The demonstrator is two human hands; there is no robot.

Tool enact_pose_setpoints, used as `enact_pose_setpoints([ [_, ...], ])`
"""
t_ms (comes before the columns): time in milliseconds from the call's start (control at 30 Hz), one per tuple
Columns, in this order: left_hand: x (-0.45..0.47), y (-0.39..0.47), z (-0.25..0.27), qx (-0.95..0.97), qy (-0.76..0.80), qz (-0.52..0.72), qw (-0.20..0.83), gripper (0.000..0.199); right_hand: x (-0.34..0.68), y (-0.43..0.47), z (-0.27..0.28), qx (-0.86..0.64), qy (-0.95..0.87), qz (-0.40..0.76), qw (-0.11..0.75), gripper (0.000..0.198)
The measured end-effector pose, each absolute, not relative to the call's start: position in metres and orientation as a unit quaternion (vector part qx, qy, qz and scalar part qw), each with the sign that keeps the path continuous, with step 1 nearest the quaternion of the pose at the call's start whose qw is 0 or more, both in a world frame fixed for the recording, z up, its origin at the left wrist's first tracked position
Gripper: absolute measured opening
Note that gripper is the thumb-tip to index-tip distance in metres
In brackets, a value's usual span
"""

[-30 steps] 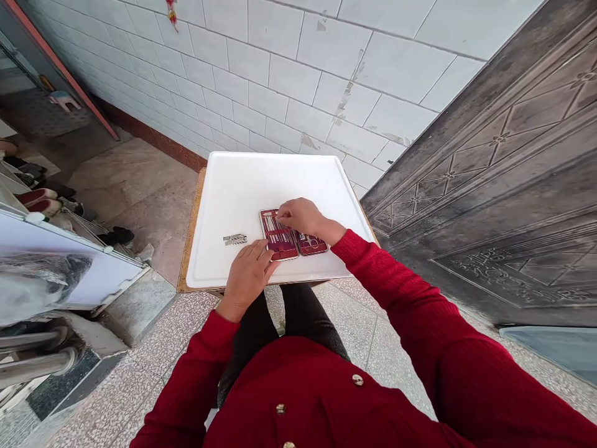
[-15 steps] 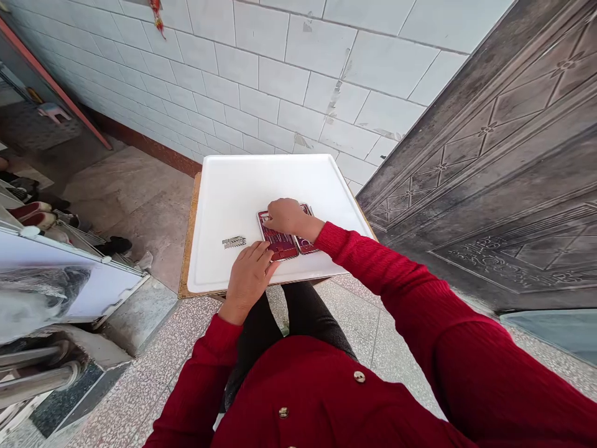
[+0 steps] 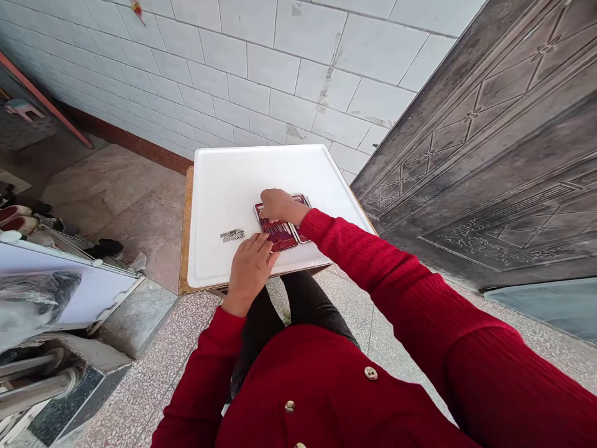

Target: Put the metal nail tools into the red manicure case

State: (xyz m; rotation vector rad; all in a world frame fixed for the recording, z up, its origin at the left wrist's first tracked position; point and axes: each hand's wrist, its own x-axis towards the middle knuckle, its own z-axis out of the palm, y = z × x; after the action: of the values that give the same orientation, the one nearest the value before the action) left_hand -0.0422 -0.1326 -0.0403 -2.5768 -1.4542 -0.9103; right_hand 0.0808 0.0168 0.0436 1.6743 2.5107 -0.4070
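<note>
White tray [image 3: 228, 186] — hands [image 3: 250, 264] [image 3: 280, 206] at case [image 3: 283, 241]

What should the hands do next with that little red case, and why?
Maybe press the open red case gently steady with the left hand. That hand is right at the case's near left corner, while the right hand is over its far left part, near the slim metal tools. What the right fingertips hold is hidden.
</note>
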Motion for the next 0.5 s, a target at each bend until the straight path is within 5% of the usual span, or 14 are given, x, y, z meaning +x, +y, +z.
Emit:
enact_pose_setpoints([
  [233, -0.0416, -0.1327, -0.0402, -0.831, -0.471, -0.295, 0.023, 0.019, 0.0784, 0.0213, 0.0443, 0.613, 0.752, -0.235, 0.059, 0.009],
  [500, -0.0418, -0.1307, -0.0439, -0.833, -0.453, -0.316, 0.035, 0.018, 0.0818, 0.0176, 0.0433, 0.636, 0.737, -0.230, 0.007, 0.026],
])
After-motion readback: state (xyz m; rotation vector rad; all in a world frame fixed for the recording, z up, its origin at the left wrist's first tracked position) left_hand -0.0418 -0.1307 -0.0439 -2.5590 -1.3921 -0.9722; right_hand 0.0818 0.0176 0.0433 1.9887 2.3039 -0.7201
